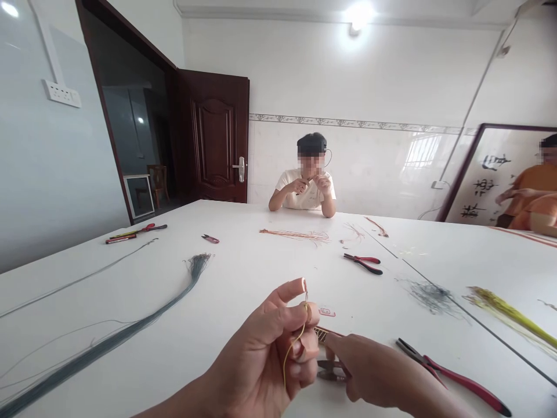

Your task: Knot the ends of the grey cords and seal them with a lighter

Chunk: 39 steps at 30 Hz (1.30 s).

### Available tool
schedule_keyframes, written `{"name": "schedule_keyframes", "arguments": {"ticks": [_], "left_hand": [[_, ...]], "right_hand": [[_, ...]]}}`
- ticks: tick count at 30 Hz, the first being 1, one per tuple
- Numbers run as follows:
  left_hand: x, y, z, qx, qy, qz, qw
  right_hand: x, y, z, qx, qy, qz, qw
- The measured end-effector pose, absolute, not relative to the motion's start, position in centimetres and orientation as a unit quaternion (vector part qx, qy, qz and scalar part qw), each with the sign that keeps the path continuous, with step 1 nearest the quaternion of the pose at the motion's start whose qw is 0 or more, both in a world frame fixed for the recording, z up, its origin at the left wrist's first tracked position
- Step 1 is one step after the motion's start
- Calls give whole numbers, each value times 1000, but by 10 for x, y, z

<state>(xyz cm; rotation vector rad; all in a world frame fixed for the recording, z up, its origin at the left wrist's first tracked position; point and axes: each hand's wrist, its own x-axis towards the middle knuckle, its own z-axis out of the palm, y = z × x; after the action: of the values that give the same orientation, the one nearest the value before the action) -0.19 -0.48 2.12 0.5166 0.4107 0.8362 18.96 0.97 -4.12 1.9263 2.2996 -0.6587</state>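
Note:
My left hand [274, 342] is raised above the white table, thumb and fingers pinched on a thin yellow wire [288, 354]. A fine loop or hook stands up at the wire's top, and its tail hangs down across my curled fingers. Wraps that look like tape or finger covers show on some fingertips. Low at the right, my right hand [374, 366] is closed around small snips [331, 370], whose metal blades stick out to the left. Its index finger touches a dark patterned strip [322, 334]; most of the snips' handle is hidden by the hand.
Red-handled pliers [452, 377] lie right of my hand, smaller pliers [363, 262] beyond. Grey-green wires [143, 325] stretch across the left; yellow strands [513, 313] and tangled grey wire [430, 295] lie right. Across the table [243, 278], a person [307, 186] works with both hands.

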Motion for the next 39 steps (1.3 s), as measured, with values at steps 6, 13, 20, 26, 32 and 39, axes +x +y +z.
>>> {"name": "schedule_keyframes", "arguments": {"ticks": [6,13,20,26,32,39], "left_hand": [[-3,-5,13,243,142,346,895],[0,-8,13,236,126,282,921],[6,-9,11,273,138,240,921],[12,-12,4,392,248,390,796],[18,-22,7,453,287,531,657],[16,-17,1,466,292,510,661]], "right_hand": [[186,4,-31,620,766,-167,5],[184,-22,13,490,740,-199,-416],[168,-44,17,367,682,-370,-513],[163,-42,18,426,650,-301,-553],[160,-41,18,453,633,-258,-573],[156,-38,15,417,638,-287,-580]]}}
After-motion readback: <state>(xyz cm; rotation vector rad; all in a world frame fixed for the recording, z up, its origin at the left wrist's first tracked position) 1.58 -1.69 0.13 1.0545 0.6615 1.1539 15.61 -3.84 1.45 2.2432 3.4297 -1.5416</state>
